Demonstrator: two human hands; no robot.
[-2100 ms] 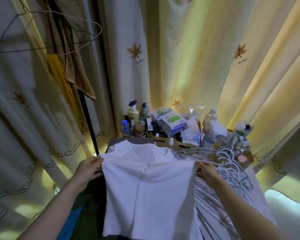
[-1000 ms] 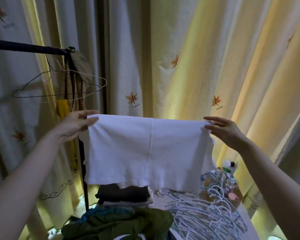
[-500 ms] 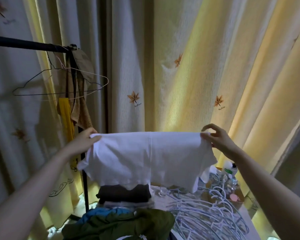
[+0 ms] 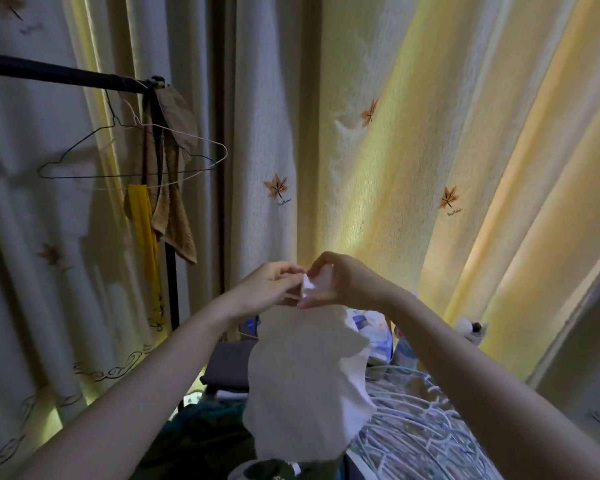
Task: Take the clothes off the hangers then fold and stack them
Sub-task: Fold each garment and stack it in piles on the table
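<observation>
Pinching the folded white shirt (image 4: 305, 386) together at its top edge, left hand (image 4: 269, 287) and right hand (image 4: 340, 282) meet fingertip to fingertip.

White hangers (image 4: 423, 427) lie piled on the counter (image 4: 361, 466). Left of them are a dark folded stack (image 4: 227, 367) and green clothes (image 4: 201, 431), and behind them bottles (image 4: 404, 348).

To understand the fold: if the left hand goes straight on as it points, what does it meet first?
The right hand, probably: the left hand points at it, with only the pinched white garment edge between.
</observation>
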